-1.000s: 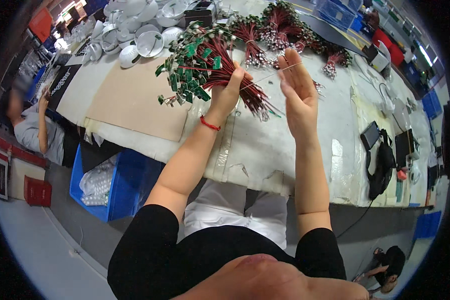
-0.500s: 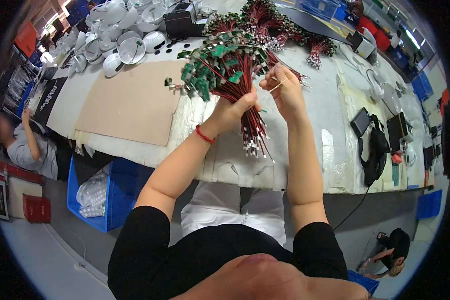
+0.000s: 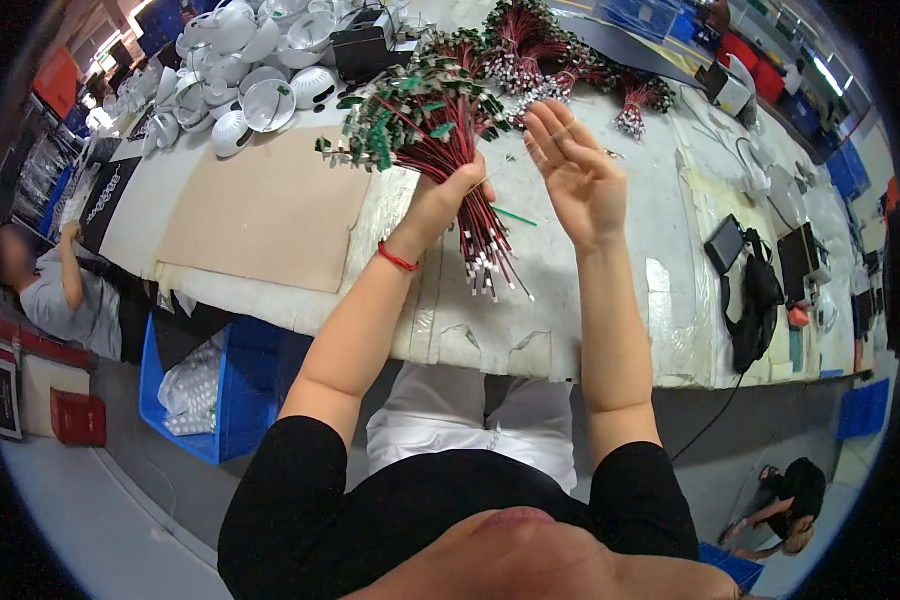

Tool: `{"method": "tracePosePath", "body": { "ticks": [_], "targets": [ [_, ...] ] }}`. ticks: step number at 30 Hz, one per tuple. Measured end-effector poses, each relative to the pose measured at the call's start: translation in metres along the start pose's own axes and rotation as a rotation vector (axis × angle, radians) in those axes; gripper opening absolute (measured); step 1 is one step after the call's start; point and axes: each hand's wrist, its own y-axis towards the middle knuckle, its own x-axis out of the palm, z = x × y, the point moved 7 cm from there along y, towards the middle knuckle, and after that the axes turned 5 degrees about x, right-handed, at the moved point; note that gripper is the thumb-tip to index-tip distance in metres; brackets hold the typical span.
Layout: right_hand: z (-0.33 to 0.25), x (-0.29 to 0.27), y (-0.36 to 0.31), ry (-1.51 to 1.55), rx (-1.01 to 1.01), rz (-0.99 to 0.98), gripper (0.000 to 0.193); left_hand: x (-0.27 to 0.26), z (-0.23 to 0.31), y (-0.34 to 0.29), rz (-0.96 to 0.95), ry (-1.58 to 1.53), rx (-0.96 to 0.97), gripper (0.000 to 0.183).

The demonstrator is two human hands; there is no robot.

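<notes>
My left hand [image 3: 447, 205], with a red cord round its wrist, is closed around a thick bundle of red and black wires [image 3: 457, 150]. Small green circuit boards [image 3: 385, 125] fan out from the bundle's far end, and white connectors [image 3: 485, 275] hang from its near end. To the right of the bundle, my right hand [image 3: 580, 180] is raised with its fingers extended and palm showing. A thin, pale rubber band, faint and partly blurred, seems stretched from its fingers toward the bundle. A thin green strip [image 3: 515, 216] shows beside the wires.
More wire bundles [image 3: 530, 45] lie at the table's far side. White dome-shaped housings [image 3: 235, 60] are piled far left, behind a brown cardboard sheet [image 3: 265, 210]. At right lie a small black-screened device [image 3: 723, 243] and a black bag [image 3: 755, 310]. A blue bin [image 3: 250, 390] stands below the table.
The left hand and its wire bundle have shifted slightly left. My right hand has gone from a pinch with the rubber band to stretched fingers, and turned its palm more into view.
</notes>
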Motion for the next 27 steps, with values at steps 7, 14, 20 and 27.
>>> {"method": "tracePosePath", "body": {
  "ticks": [7,14,20,27],
  "targets": [
    [0.001,-0.026,0.005,-0.649,-0.472,0.064,0.025,0.028,-0.008,-0.007,-0.065,0.005,0.007,0.017],
    [-0.005,-0.031,0.015,-0.302,-0.156,-0.058,0.034,0.029,-0.007,-0.012,-0.078,-0.025,-0.108,0.02],
    [-0.004,0.0,-0.002,-0.625,-0.069,-0.469,0.035,0.013,-0.005,-0.01,-0.048,-0.291,-0.332,0.018],
    [-0.012,0.016,-0.013,-0.487,-0.249,-0.657,0.034,-0.003,-0.005,-0.006,-0.101,-0.255,-0.355,0.02]
  ]
}}
